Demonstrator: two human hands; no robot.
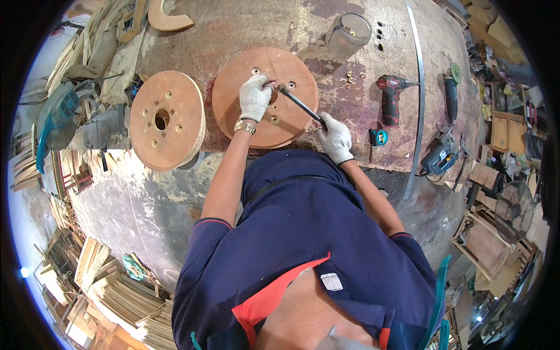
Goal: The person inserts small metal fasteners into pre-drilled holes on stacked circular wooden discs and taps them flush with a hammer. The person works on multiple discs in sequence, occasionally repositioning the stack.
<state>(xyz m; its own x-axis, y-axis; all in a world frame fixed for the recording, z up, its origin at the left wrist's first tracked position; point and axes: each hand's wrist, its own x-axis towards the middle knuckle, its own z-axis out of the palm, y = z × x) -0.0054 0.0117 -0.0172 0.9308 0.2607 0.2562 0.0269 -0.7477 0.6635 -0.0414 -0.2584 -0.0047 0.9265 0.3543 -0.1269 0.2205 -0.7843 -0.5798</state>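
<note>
A round wooden disc (233,111) with a centre hole and several metal-lined holes lies on the workbench in front of me. Over it, my left hand (255,99), in a white knit glove, pinches its fingers together near the centre hole; what is between the fingertips is too small to make out. My right hand (335,140), gloved too, is closed round the end of a hammer (300,105) with a dark handle. The hammer's head hangs above the disc, close beside the left fingertips. To the left, a second wooden disc (149,116) with similar holes reaches past the bench's front edge.
Small brass fittings (349,79) lie right of the disc, below a glass jar (349,35). Farther right are a cordless drill (392,96), tape measure (378,137), long metal straightedge (420,87), angle grinder (451,96) and jigsaw (440,156). A teal power saw (58,116) stands left.
</note>
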